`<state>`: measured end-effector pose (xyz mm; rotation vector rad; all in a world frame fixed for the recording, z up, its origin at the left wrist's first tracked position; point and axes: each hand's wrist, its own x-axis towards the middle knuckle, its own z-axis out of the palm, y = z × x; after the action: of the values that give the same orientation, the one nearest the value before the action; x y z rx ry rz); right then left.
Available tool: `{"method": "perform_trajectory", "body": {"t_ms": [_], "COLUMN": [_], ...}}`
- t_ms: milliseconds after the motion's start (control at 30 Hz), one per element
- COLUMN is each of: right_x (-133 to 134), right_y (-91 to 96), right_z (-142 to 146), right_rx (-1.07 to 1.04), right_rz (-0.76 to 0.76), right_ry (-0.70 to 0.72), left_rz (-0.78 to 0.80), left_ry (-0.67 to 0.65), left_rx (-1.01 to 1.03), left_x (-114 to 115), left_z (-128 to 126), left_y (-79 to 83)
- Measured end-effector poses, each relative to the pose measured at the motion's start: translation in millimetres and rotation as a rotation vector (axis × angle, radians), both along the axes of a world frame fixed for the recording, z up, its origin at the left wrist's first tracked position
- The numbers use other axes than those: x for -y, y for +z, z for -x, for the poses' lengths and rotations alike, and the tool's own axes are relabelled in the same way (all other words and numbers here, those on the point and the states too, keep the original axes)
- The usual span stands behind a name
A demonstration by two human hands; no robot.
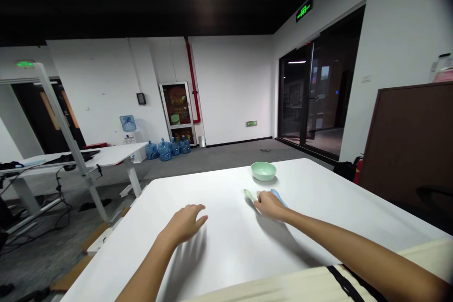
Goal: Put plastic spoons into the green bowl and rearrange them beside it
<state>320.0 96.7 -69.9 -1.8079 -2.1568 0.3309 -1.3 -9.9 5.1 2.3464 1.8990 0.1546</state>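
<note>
So this white table top (212,188) is filling most of the view, and it's sitting in an office-type room with grey carpet (226,156). Off to the left a second white desk (106,156) is standing with cables trailing under it, and way back by the wall 4 blue water jugs (164,150) are lined up on the floor. A glass door (311,99) is taking up the right wall, and a dark brown panel (406,141) is leaning just past the table's right side.

The table's far edge is well ahead of the hands, and there's loads of open surface around them.

A mint green bowl (264,171) is sitting near that far edge, right-side up. Just in front of it, a pale green utensil (248,194) and a blue utensil (276,196) are lying on the table, partly hidden by the right hand (271,205). That hand is curled loosely down between them, and I can't tell if it's actually gripping anything. The left hand (184,224) is hovering with its fingers spread, holding nothing.
</note>
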Motion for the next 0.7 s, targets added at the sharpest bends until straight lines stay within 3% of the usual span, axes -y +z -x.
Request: {"method": "perform_trajectory", "body": {"t_ms": [167,300,700], "right_x": [-13,-15,-21], "right_y": [26.5,35.9,4.4], "right_z": [-29,-63,-132], "right_rx": [-0.103,-0.035,0.238], "right_rz": [0.011,0.000,0.074], "right_ry": [-0.004,-0.051,-0.266], "left_rz": [-0.006,-0.009,-0.006], "left_ry": [-0.007,-0.019,-0.016], "left_rx": [0.000,0.013,0.023], "left_x": [1,3,1], "left_z": [0,-1,1], "left_y": [1.2,2.7,-1.4]}}
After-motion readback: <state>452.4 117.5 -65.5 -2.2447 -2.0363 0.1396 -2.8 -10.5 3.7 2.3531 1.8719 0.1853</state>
